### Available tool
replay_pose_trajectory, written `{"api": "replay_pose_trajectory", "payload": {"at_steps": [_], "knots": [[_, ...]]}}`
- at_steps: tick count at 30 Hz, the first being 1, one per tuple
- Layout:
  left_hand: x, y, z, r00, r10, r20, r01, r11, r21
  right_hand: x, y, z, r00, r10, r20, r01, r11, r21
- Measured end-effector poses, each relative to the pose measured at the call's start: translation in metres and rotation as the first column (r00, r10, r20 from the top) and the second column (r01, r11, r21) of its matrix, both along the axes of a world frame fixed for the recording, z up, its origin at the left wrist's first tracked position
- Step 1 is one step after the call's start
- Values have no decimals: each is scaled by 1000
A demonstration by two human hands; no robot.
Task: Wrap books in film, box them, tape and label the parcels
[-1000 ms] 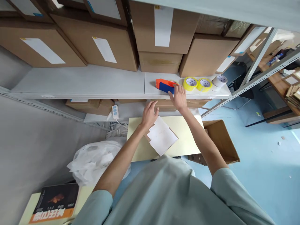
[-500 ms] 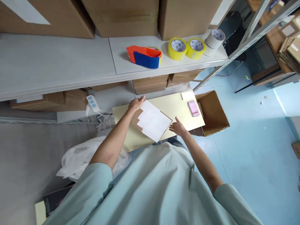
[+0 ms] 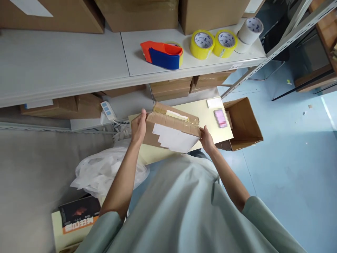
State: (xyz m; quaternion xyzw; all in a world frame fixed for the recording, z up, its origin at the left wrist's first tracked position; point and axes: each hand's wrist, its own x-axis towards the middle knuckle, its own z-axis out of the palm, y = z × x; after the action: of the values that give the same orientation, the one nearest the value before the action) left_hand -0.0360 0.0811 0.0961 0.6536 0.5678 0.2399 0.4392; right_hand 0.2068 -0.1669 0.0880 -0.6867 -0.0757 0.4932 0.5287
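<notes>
Between my hands is a taped cardboard box (image 3: 151, 135), tilted so that its taped side and a face with overlapping white labels (image 3: 176, 138) both show. My left hand (image 3: 138, 127) is closed on the box's left end, thumb up. At the right end, my right hand (image 3: 207, 140) grips a corner with its fingers. Below the box lies a pale yellow board (image 3: 202, 105). On that board, right of the box, are a pink blurred item (image 3: 220, 118) and a small white card (image 3: 214, 103).
An open cardboard carton (image 3: 244, 123) stands right of the board. On the grey shelf (image 3: 79, 66) are an orange-and-blue tape dispenser (image 3: 163, 56), yellow tape rolls (image 3: 202, 44) and a white roll (image 3: 250, 31). A white power strip (image 3: 108, 111) and a plastic bag (image 3: 105, 170) lie left.
The box has been tipped up, bringing its taped side into view. My right hand, open and beside the box before, now grips its right corner. My left hand has moved left and down.
</notes>
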Motion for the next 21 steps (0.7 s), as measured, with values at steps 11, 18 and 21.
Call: {"api": "replay_pose_trajectory", "payload": {"at_steps": [11, 18, 21], "knots": [[-15, -99, -27, 972, -79, -223, 64, 995, -74, 54, -1, -23, 818, 214, 534, -144, 975, -170], [-3, -114, -39, 905, -152, -397, 99, 984, -150, 41, 24, -22, 520, 582, 625, -211, 797, -566], [6, -118, -44, 875, -148, -461, 83, 984, -159, 23, 32, -21, 448, 674, 588, -162, 707, -688]]}}
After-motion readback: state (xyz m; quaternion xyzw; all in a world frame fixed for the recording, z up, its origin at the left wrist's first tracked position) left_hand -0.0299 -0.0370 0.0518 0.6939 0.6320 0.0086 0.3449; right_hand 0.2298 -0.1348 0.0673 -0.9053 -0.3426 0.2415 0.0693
